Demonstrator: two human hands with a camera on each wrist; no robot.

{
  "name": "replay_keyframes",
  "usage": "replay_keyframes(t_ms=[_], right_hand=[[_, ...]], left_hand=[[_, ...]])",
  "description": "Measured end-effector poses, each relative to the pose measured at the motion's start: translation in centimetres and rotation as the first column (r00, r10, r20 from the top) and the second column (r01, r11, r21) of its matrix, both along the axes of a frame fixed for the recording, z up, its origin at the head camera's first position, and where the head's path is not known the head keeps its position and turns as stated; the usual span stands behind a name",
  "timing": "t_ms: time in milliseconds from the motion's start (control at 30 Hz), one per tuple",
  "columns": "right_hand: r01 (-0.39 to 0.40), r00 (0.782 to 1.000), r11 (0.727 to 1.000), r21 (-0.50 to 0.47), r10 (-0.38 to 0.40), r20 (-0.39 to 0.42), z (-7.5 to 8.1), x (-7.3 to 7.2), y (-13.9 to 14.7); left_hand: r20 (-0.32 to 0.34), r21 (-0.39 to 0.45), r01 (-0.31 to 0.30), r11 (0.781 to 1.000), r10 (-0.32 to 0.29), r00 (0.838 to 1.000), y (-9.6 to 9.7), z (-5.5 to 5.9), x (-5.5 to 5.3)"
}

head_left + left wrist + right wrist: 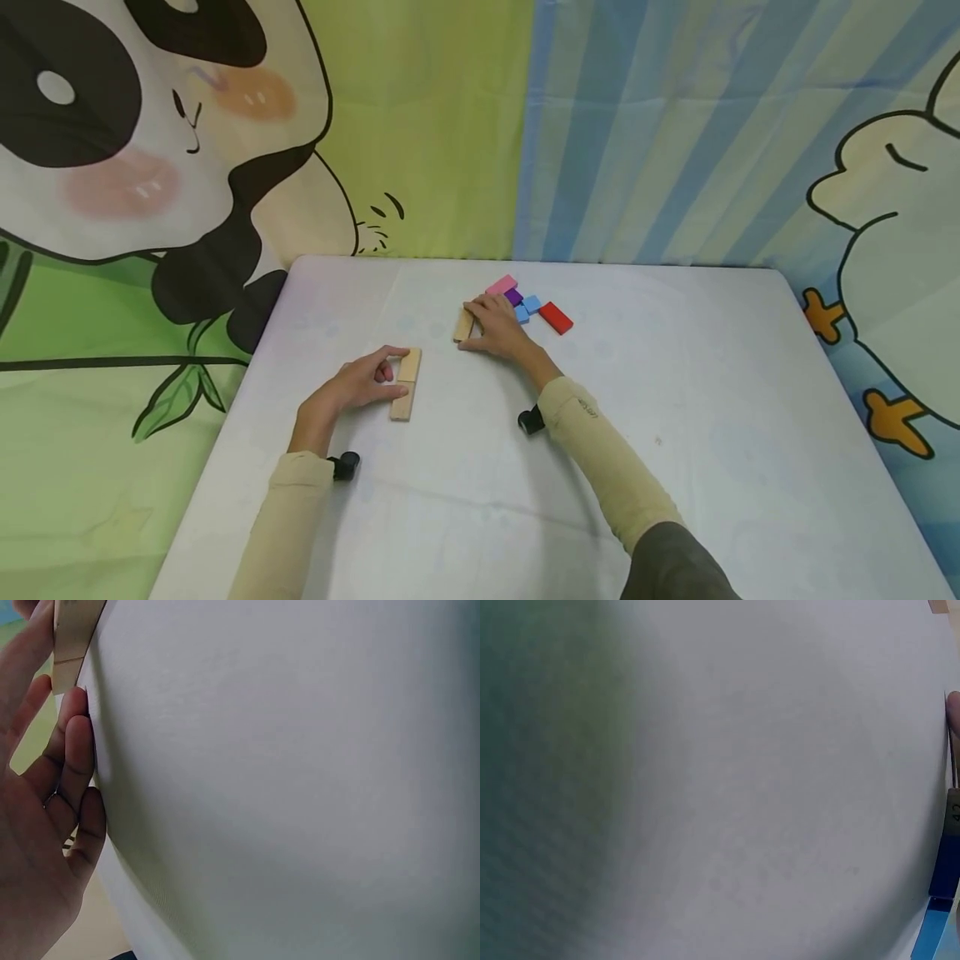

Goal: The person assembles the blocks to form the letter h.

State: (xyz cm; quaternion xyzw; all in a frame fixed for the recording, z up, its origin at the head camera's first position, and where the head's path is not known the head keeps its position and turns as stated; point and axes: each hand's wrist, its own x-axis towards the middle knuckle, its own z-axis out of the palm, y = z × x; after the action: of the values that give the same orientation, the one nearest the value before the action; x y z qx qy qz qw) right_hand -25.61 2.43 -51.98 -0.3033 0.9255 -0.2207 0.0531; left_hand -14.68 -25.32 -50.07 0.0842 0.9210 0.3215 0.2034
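In the head view, two flat wooden blocks lie end to end left of the table's middle. My left hand spans them from the left, index finger at the far end, thumb near the seam, other fingers curled. The left wrist view shows a wooden block beside those fingers. Farther back, my right hand holds a wooden block between thumb and fingers, partly hiding it. Against this hand lie a pink block, a purple block and light blue blocks.
A red block lies just right of the light blue ones. The white tabletop ends at a printed cloth backdrop. Black wrist cameras stick out from both wrists. A dark blue block shows at the right wrist view's edge.
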Motion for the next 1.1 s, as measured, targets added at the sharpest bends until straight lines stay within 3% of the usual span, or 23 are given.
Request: replay_keyframes(t_ms=[133,267,467,633,1100], right_hand=[[0.02,1.0,0.992,-0.125,-0.019,0.012,0.4,0.3,-0.8],[0.026,0.995,0.981,-0.192,-0.006,0.103,1.1,0.4,-2.0],[-0.04,0.971,0.986,-0.159,0.076,0.226,1.5,0.3,-4.4],[-0.096,0.954,0.987,-0.133,0.129,0.271,1.4,0.3,-6.2],[-0.18,0.949,0.981,-0.068,0.192,0.251,0.7,0.1,-6.8]], left_hand=[[0.002,-0.014,-0.006,1.0,0.006,1.0,-0.1,0.0,0.1],[0.012,-0.035,-0.009,0.999,0.009,1.0,-0.2,0.0,0.0],[0.022,-0.033,-0.006,0.999,0.007,1.0,-0.3,-0.1,0.0],[0.014,-0.021,-0.007,1.0,0.007,1.0,-0.1,-0.2,0.0],[0.012,-0.038,-0.008,0.999,0.009,1.0,0.0,-0.1,-0.2]])
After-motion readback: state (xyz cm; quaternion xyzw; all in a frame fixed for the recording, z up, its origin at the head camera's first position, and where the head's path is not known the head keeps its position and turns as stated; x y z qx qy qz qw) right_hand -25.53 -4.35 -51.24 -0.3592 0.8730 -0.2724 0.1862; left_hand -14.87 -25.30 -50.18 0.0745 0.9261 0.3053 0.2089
